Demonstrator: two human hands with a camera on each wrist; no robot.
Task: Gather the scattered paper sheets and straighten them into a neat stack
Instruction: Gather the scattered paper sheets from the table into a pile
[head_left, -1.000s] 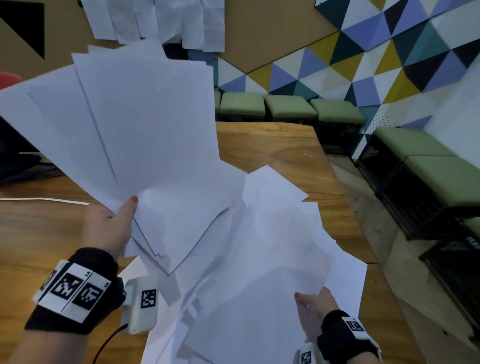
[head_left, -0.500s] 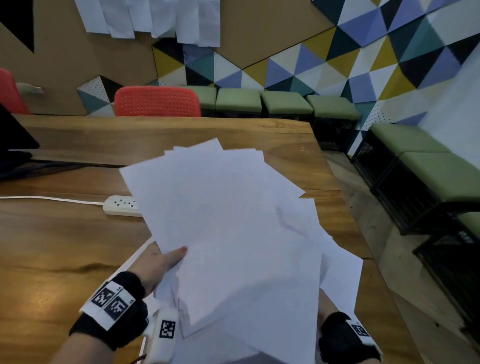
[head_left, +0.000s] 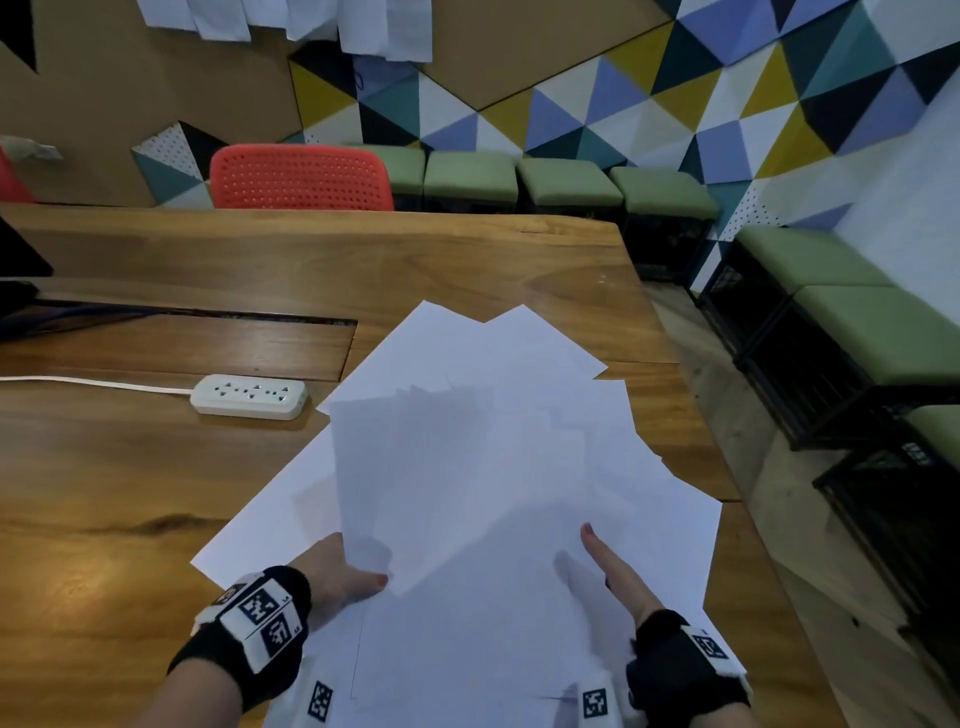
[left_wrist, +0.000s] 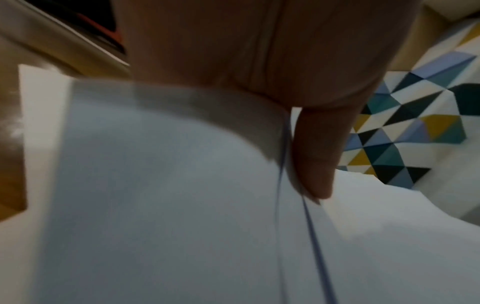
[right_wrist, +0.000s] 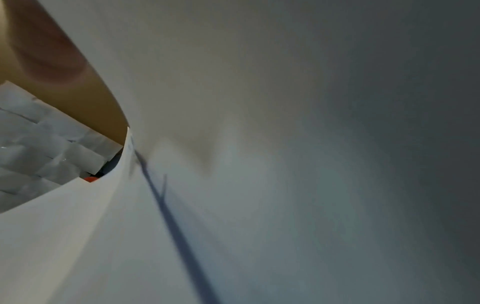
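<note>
Several white paper sheets (head_left: 483, 467) lie fanned in one loose, uneven pile over the near right part of the wooden table (head_left: 156, 493), corners sticking out at different angles. My left hand (head_left: 363, 577) pinches the pile's near left edge, thumb on top and fingers hidden underneath. The left wrist view shows that thumb (left_wrist: 311, 154) pressing down on the sheets (left_wrist: 155, 205). At the near right my right hand (head_left: 613, 571) holds the pile, one straight digit lying on top and the rest hidden under the paper. Paper (right_wrist: 259, 185) fills the right wrist view.
A white power strip (head_left: 248, 397) with its cord lies left of the pile. The table's right edge (head_left: 727, 499) runs close beside the sheets. A red chair (head_left: 301, 179) and green stools (head_left: 566, 182) stand beyond the far edge. More sheets (head_left: 363, 26) hang on the wall.
The fan of sheets in my raised left hand has come down onto the pile in my right hand. Both hands now hold one merged pile low over the table.
</note>
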